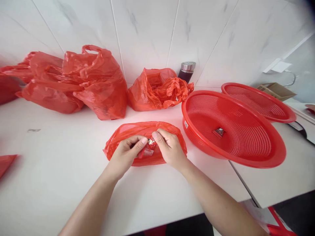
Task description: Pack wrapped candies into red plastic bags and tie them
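My left hand (128, 152) and my right hand (169, 147) meet above an opened red plastic bag (118, 137) on the white table. Both have thumb and fingers pinched on a small red item with a pale figure on it (151, 141), too small to name surely. Below it, inside the bag, some red pieces with a white label (148, 152) show between my hands. To the right stands a red plastic colander (204, 131), and one small dark-and-red packet (219, 132) lies on its bottom.
Several full red plastic bags (103, 88) line the wall at the left. A crumpled red bag (147, 91) and a dark flask with a silver lid (187, 68) stand behind. A second red colander (256, 101) and a cardboard box (278, 91) are at the right.
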A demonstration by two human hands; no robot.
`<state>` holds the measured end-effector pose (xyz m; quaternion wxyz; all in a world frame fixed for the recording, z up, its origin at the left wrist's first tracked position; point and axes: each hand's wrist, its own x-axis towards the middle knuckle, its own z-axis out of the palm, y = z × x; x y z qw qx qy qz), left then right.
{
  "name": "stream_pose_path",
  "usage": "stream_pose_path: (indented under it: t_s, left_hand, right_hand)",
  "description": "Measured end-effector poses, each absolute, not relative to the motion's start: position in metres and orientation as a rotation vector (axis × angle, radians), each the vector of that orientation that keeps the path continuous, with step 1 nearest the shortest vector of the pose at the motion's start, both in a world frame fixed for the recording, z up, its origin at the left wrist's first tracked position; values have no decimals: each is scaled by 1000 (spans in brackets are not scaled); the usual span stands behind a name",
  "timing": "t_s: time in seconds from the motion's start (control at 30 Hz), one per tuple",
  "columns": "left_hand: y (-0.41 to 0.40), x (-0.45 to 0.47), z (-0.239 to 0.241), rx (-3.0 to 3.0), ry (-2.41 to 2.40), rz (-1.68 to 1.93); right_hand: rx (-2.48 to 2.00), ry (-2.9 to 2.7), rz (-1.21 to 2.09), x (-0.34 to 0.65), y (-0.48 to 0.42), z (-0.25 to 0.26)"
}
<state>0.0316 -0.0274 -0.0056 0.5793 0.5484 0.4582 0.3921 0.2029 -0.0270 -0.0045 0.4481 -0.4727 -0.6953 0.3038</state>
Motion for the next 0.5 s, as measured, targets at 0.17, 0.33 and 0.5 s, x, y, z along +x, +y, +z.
stream_pose_path:
  t_s: [0.17, 0.33, 0.5]
  left_hand:
    - [-22, 31, -8, 857, 1089, 1157]
    - [-22, 32, -5, 730, 900, 1142]
    - [-22, 32, -6, 812, 827, 1112]
  right_hand:
    - [-1426, -1843, 637, 208, -22, -6]
    - [-1461, -1766, 669, 215, -21, -3]
    - [-1378, -1686, 646, 223, -15, -2]
